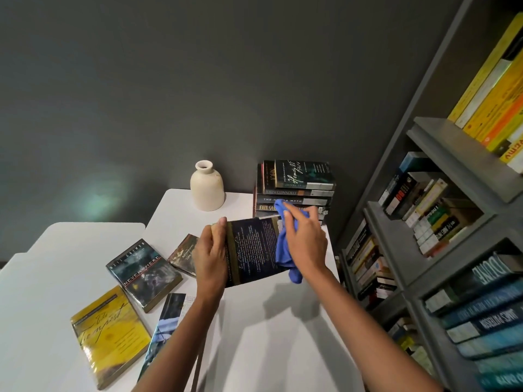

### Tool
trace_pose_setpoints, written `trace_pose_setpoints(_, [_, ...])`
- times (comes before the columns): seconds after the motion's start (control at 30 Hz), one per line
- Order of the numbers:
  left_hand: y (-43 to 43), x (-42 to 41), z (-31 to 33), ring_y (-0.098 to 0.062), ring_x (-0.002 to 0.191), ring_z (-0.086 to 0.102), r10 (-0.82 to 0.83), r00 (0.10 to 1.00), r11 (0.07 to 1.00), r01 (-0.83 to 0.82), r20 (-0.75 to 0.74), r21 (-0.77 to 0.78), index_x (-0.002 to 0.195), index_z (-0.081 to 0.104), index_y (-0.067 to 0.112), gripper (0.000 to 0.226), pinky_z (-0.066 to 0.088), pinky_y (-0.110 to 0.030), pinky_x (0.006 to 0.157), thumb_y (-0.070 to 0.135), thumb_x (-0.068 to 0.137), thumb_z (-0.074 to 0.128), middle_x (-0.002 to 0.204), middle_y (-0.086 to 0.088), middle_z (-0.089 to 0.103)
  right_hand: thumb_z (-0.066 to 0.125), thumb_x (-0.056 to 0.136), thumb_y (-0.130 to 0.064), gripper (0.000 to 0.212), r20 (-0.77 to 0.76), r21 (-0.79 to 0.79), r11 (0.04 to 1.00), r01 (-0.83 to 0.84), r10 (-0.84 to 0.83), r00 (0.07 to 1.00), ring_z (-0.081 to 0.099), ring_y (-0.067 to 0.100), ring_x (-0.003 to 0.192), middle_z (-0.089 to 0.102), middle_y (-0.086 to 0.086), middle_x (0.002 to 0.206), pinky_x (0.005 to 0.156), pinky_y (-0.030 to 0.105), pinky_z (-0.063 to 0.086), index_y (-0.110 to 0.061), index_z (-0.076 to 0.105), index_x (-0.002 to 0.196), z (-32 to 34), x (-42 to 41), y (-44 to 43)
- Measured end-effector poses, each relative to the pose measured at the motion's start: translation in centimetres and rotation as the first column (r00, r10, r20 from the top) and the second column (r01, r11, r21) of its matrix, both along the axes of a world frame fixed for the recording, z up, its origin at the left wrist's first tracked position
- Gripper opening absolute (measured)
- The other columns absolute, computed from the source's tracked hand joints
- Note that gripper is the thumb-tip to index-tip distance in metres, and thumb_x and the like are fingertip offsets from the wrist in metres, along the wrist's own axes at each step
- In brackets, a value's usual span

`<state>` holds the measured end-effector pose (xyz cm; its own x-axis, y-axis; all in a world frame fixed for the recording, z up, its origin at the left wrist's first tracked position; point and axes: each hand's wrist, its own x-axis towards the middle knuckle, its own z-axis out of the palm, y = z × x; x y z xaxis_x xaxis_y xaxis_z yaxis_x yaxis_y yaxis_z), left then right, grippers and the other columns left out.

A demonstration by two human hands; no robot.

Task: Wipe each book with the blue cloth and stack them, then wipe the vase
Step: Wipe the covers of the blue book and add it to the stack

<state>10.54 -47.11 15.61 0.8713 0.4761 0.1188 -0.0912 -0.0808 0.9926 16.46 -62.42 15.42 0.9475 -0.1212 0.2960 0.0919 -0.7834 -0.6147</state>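
My left hand [210, 257] grips the left edge of a dark blue book [253, 251], held tilted above the white table [283, 335]. My right hand [305, 240] holds the blue cloth [284, 250] bunched against the book's right side. Behind them a stack of several dark books [295, 190] stands at the table's back right. The cream vase [206, 186] stands upright to the left of that stack. Several unstacked books lie flat at the left: a grey-blue one [144, 274], a yellow one [109, 333], a brown one [184, 254] partly behind my left hand, and a blue-white one [167, 321] partly under my left arm.
A grey bookshelf [441, 210] full of books runs along the right side, close to the table's right edge. A dark grey wall [198, 80] stands behind the table. A second white tabletop [85, 236] adjoins at the left.
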Motion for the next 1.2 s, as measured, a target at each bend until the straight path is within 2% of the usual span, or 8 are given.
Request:
trace_pose_setpoints(0.13, [0.2, 0.3, -0.1, -0.009, 0.053, 0.039, -0.162, 0.987, 0.908, 0.156, -0.017, 0.389, 0.078, 0.047, 0.007, 0.056, 0.035, -0.025, 0.053, 0.056, 0.077, 0.073, 0.058, 0.006, 0.047, 0.035, 0.098, -0.05, 0.04, -0.274, 0.319, 0.936, 0.151, -0.061, 0.96, 0.055, 0.031, 0.103, 0.044, 0.008, 0.116, 0.086, 0.032, 0.039, -0.026, 0.057, 0.121, 0.3, 0.4, -0.1])
trace_pose_setpoints(0.3, [0.8, 0.1, -1.5, -0.003, 0.066, 0.049, -0.396, 0.916, 0.732, 0.274, 0.063, 0.623, 0.091, 0.053, 0.023, 0.026, 0.038, -0.017, 0.056, 0.036, 0.084, 0.073, 0.071, 0.009, 0.055, 0.054, 0.065, -0.082, 0.074, -0.612, 0.593, 0.747, 0.299, 0.176, 0.771, 0.063, 0.023, 0.088, 0.062, 0.006, 0.099, 0.073, 0.032, 0.052, -0.017, 0.053, 0.101, -0.3, 3.6, -1.1])
trace_pose_setpoints(0.37, [1.0, 0.1, -1.8, -0.008, 0.076, 0.054, -0.442, 0.892, 0.725, 0.291, 0.097, 0.624, 0.099, 0.055, 0.03, 0.025, 0.045, -0.029, 0.064, 0.032, 0.083, 0.074, 0.084, 0.009, 0.06, 0.07, 0.055, -0.077, 0.081, -0.688, 0.64, 0.67, 0.376, 0.283, 0.668, 0.068, 0.028, 0.09, 0.069, 0.012, 0.103, 0.081, 0.039, 0.056, -0.012, 0.058, 0.103, -1.1, 4.4, -1.8])
trace_pose_setpoints(0.47, [1.2, -0.2, -1.9, -0.012, 0.093, 0.061, -0.475, 0.871, 0.751, 0.329, 0.124, 0.572, 0.107, 0.059, 0.034, 0.03, 0.053, -0.041, 0.076, 0.037, 0.08, 0.073, 0.105, 0.017, 0.063, 0.076, 0.071, -0.048, 0.04, -0.712, 0.653, 0.634, 0.414, 0.329, 0.62, 0.066, 0.027, 0.074, 0.071, 0.013, 0.09, 0.072, 0.032, 0.055, -0.012, 0.062, 0.082, -1.8, 4.8, -2.8])
trace_pose_setpoints(0.63, [2.1, 0.7, -4.0, -0.002, 0.113, 0.053, -0.268, 0.959, 0.814, 0.176, 0.089, 0.553, 0.089, 0.066, 0.024, 0.041, 0.04, -0.049, 0.096, -0.011, 0.07, 0.071, 0.111, 0.031, 0.064, 0.079, 0.072, -0.029, 0.031, -0.574, 0.794, 0.439, 0.42, 0.315, 0.756, 0.065, 0.027, 0.072, 0.068, 0.016, 0.091, 0.068, 0.031, 0.053, -0.01, 0.065, 0.092, -3.6, 4.8, -3.5])
trace_pose_setpoints(0.8, [1.8, 1.7, -4.3, -0.014, 0.11, 0.049, -0.002, 0.998, 0.921, -0.023, 0.063, 0.389, 0.089, 0.063, 0.025, 0.046, 0.043, -0.03, 0.095, -0.018, 0.074, 0.066, 0.11, 0.0, 0.051, 0.083, 0.066, -0.025, 0.062, -0.426, 0.902, 0.191, 0.387, 0.26, 0.867, 0.066, 0.031, 0.089, 0.066, 0.022, 0.113, 0.074, 0.038, 0.056, 0.001, 0.061, 0.118, -4.5, 4.4, -2.7])
trace_pose_setpoints(0.97, [0.2, 3.0, -3.0, -0.011, 0.089, 0.069, -0.059, 0.993, 0.953, 0.028, -0.097, -0.3, 0.104, 0.057, 0.006, 0.009, 0.058, -0.021, 0.068, 0.011, 0.1, 0.051, 0.102, -0.003, 0.065, 0.095, 0.039, -0.038, 0.096, -0.426, 0.905, 0.084, 0.418, 0.175, 0.887, 0.065, 0.038, 0.102, 0.065, 0.019, 0.117, 0.088, 0.053, 0.052, -0.001, 0.061, 0.12, -5.5, 4.2, -2.7])
trace_pose_setpoints(1.2, [0.5, 6.4, -2.6, -0.025, 0.089, 0.073, -0.232, 0.958, 0.903, 0.147, -0.171, -0.403, 0.117, 0.063, 0.008, 0.036, 0.057, -0.039, 0.085, 0.009, 0.083, 0.073, 0.092, -0.006, 0.077, 0.085, 0.057, -0.027, 0.06, -0.342, 0.906, 0.269, 0.327, 0.007, 0.94, 0.065, 0.031, 0.097, 0.067, 0.015, 0.104, 0.096, 0.046, 0.049, -0.008, 0.061, 0.108, -5.7, 3.7, -4.7])
